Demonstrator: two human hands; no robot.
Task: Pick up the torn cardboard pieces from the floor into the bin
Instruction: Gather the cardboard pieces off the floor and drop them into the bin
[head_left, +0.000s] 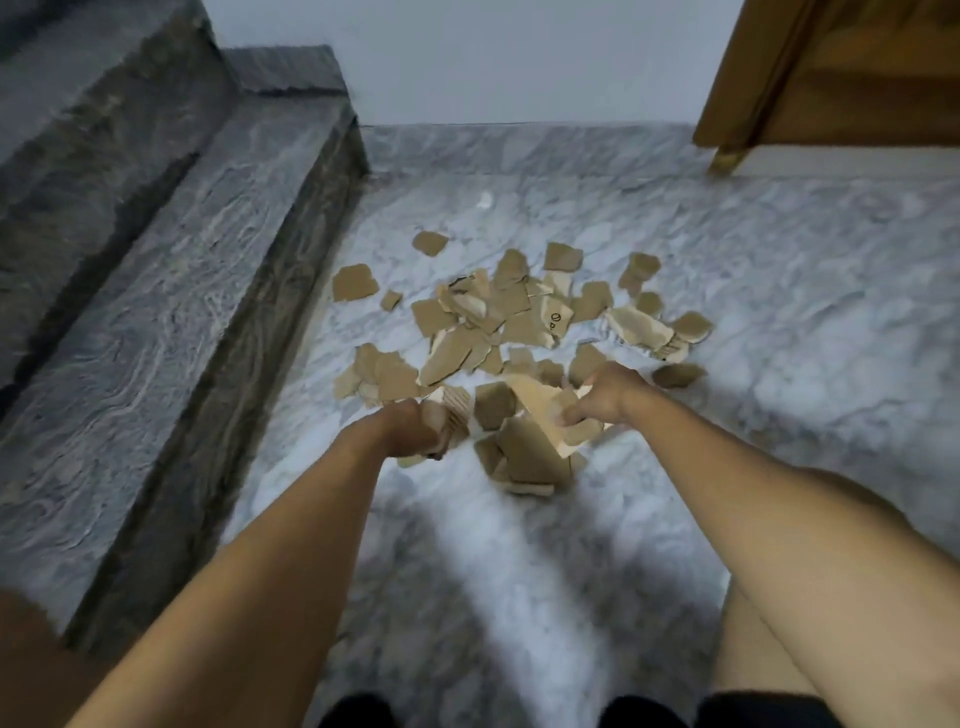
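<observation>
Brown torn cardboard pieces (493, 322), scattered on the grey-white marble floor (779, 322), are bunched loosely in the curled left grip (415, 431) and right grip (605, 402), so scraps may be shed before the unseen bin.

Tan cardboard pieces (498, 317); floor (779, 312) seemingly grey-white marbled.

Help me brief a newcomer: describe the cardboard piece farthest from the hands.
From the stone step on the left, look to the pile beside it. The cardboard piece lies alone at its far edge, nearest the wall, touching no other scrap.
</observation>
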